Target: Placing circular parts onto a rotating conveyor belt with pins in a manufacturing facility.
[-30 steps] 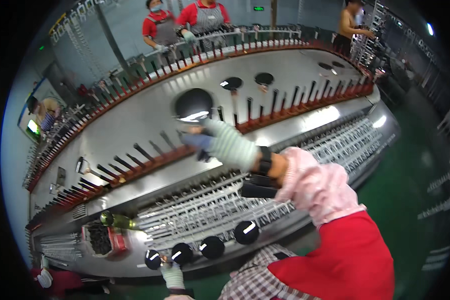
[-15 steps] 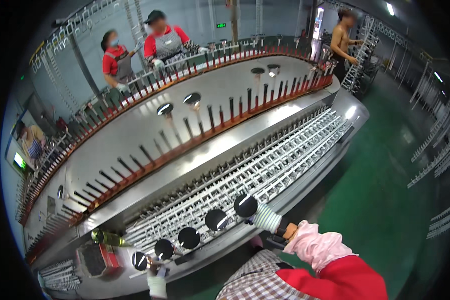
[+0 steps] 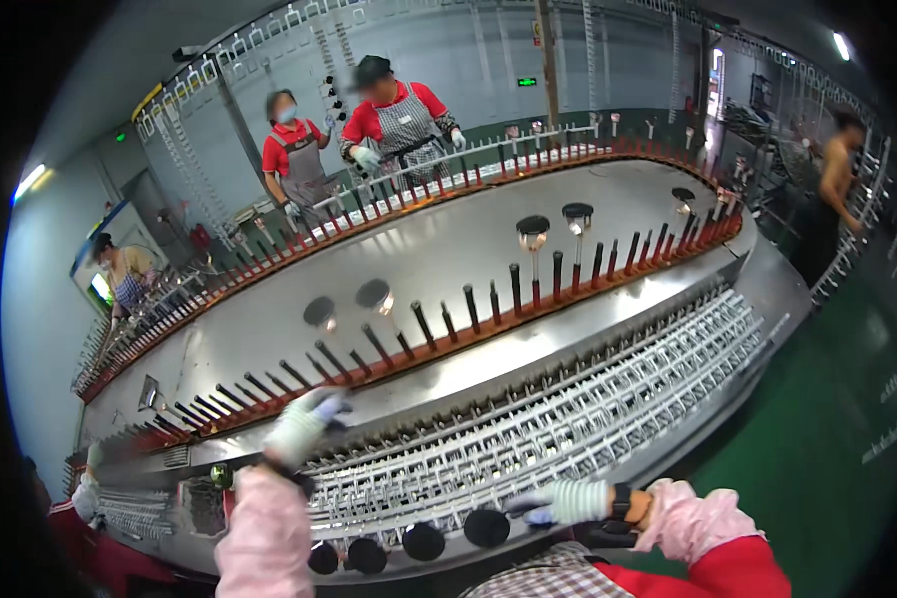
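My left hand, in a white-and-green knit glove, is raised between the posts and the stacked racks. Its fingers are blurred but look stretched forward, with nothing visible in them. My right hand, gloved the same way, is low at the table's near side. Its fingers point left, spread, beside a round black disc; whether they touch it I cannot tell. More black discs stand in a row to the left along the near edge. Silvery racks of slim bars lie stacked just beyond.
Dark-tipped posts line a looped track around a metal table. Disc-topped pieces stand on some posts. A bottle is left of my left arm. Co-workers stand across the table; a red-sleeved one is at lower left.
My left hand has left the left end of the disc row and risen toward the posts. My right hand stays by the rightmost disc. The view has shifted, and a red-sleeved co-worker appears at lower left.
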Available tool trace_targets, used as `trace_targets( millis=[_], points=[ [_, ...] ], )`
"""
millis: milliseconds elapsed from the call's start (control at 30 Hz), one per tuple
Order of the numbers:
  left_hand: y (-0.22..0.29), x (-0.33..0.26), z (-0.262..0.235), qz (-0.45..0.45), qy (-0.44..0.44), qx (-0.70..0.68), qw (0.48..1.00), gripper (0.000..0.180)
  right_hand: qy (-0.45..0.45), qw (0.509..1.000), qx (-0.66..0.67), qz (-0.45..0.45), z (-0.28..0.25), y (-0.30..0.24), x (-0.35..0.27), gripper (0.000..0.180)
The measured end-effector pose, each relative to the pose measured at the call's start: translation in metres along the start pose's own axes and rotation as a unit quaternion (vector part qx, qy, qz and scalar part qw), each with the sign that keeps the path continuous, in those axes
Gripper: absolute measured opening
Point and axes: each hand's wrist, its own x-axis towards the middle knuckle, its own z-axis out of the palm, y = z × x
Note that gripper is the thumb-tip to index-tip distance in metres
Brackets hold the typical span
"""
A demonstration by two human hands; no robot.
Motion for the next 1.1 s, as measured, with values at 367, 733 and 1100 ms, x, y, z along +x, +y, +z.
trace_targets(
  millis=[367,733,1100],
  points=[
    [-0.122,0.197,-0.015,0.057,0.362,-0.043,0.929,0.032,0.424,0.891,-0.159,-0.027,-0.238,0.005,0.039,0.044],
    [0.062,-0.028,0.094,0.143,0.363,-0.130,0.911,0.025,0.422,0.896,0.100,-0.098,-0.264,-0.046,0.142,0.031],
    [0.038,-0.180,0.265,-0.083,-0.020,-0.221,0.972,0.027,0.267,0.947,0.092,-0.150,-0.107,-0.096,0.014,0.013]
  ],
)
